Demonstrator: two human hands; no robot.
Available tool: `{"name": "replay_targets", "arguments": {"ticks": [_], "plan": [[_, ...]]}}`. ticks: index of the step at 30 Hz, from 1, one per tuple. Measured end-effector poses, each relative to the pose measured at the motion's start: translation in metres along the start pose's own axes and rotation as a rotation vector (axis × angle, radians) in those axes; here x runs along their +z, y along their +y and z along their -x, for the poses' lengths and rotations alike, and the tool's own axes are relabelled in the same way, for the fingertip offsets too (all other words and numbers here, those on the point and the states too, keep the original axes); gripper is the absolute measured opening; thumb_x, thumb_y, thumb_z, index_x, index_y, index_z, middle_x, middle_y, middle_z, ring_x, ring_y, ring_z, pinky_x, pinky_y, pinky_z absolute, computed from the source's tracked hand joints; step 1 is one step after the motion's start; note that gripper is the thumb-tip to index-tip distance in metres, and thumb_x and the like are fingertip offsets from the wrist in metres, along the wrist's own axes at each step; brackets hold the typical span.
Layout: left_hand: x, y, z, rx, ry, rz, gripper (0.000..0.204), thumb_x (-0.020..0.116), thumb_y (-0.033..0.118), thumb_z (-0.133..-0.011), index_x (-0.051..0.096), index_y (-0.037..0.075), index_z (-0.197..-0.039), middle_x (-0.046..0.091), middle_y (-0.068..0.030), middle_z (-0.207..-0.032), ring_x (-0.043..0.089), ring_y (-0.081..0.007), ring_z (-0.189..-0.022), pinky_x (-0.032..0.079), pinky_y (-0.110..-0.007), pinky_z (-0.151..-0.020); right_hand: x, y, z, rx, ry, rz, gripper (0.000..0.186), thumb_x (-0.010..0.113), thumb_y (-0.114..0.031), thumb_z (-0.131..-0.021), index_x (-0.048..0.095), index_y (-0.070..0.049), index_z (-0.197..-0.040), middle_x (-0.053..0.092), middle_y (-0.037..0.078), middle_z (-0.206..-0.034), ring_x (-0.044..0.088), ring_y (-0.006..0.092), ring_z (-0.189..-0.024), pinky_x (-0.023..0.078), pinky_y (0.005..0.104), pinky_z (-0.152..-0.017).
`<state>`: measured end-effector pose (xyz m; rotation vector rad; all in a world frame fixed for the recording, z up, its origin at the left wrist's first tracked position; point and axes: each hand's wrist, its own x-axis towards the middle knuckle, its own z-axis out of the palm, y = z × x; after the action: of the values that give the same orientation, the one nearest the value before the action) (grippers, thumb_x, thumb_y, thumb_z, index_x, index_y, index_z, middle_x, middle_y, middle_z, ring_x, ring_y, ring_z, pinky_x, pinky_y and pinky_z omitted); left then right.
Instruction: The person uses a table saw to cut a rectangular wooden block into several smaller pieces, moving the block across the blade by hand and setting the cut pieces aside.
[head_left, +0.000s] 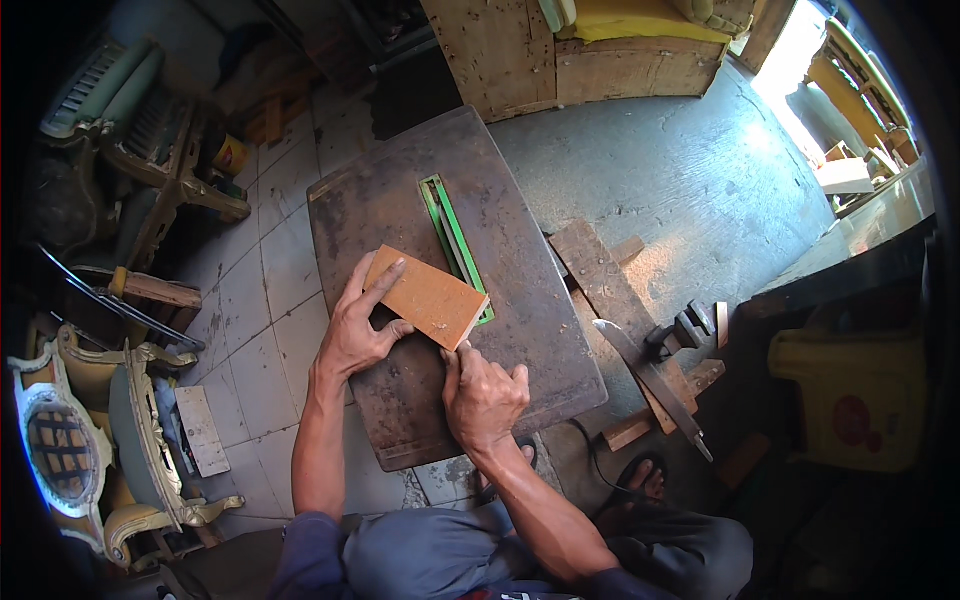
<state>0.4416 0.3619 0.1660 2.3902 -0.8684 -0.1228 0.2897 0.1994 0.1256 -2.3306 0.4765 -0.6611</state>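
A rectangular orange-brown wooden block (428,297) is tilted over a worn dark tabletop (400,200), its pale cut end facing right. My left hand (358,325) grips the block's left end, fingers over the upper face and thumb along the near edge. At the block's near right corner is my right hand (487,398), fingers curled and fingertips against the corner. Whatever is pinched there, if anything, is hidden. Just beyond the block, a green-framed slot (455,235) with a narrow metal strip is set into the tabletop; the block covers part of it.
Right of the table lie wooden boards (610,270), a curved-bladed knife or saw (655,385) and a dark tool (685,330). A yellow plastic stool (850,390) stands farther right. Carved chair frames (150,440) crowd the left, and a wooden cabinet (630,75) the back.
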Motion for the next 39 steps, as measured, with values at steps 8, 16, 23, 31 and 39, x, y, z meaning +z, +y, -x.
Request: {"name": "replay_targets", "arguments": {"ticks": [8,16,23,31,39], "plan": [[0.0004,-0.0017,0.0,-0.005,0.01,-0.003,0.094,0.093,0.045,-0.079,0.056,0.015,-0.16,0.042,-0.0249,-0.167,0.048,-0.0438,-0.151,0.04,-0.048,-0.126,-0.0008,-0.0026,-0.0021,0.006,-0.004,0.008,0.017,0.08,-0.026,-0.097,0.074,-0.011,-0.094,0.064,0.007,-0.06,0.061,0.0251,-0.05,0.037,0.0413,-0.062],[-0.0015,0.0001,-0.0013,0.005,0.015,-0.02,0.093,0.095,0.034,-0.08,0.054,0.02,-0.162,0.04,-0.0282,-0.167,0.048,-0.0461,-0.15,0.042,-0.048,-0.125,0.0012,-0.0025,-0.0032,0.01,-0.01,0.001,0.015,0.08,-0.025,-0.097,0.075,-0.011,-0.095,0.066,0.007,-0.061,0.062,0.0249,-0.051,0.038,0.0407,-0.063],[-0.0008,-0.0014,-0.003,0.0,0.013,-0.024,0.092,0.094,0.038,-0.08,0.054,0.019,-0.161,0.04,-0.0285,-0.168,0.049,-0.0458,-0.15,0.042,-0.048,-0.125,0.0032,-0.0021,-0.0049,0.02,-0.003,-0.002,0.015,0.079,-0.025,-0.097,0.074,-0.011,-0.094,0.066,0.007,-0.062,0.062,0.025,-0.051,0.038,0.0406,-0.063],[0.0,-0.0026,-0.0019,-0.03,0.023,-0.009,0.093,0.092,0.047,-0.081,0.055,0.016,-0.161,0.042,-0.0266,-0.168,0.046,-0.0442,-0.153,0.038,-0.047,-0.126,0.0041,-0.0033,-0.0052,0.024,-0.004,0.003,0.015,0.079,-0.025,-0.098,0.074,-0.011,-0.095,0.066,0.007,-0.062,0.063,0.0248,-0.052,0.038,0.0406,-0.063],[0.0046,-0.0069,-0.0011,-0.005,0.032,-0.034,0.092,0.093,0.042,-0.082,0.054,0.02,-0.162,0.038,-0.0311,-0.168,0.046,-0.0481,-0.151,0.041,-0.05,-0.125,0.0056,-0.0022,-0.0048,0.036,0.0,0.005,0.015,0.079,-0.026,-0.098,0.074,-0.011,-0.096,0.067,0.006,-0.062,0.063,0.0243,-0.052,0.038,0.0406,-0.063]]}}
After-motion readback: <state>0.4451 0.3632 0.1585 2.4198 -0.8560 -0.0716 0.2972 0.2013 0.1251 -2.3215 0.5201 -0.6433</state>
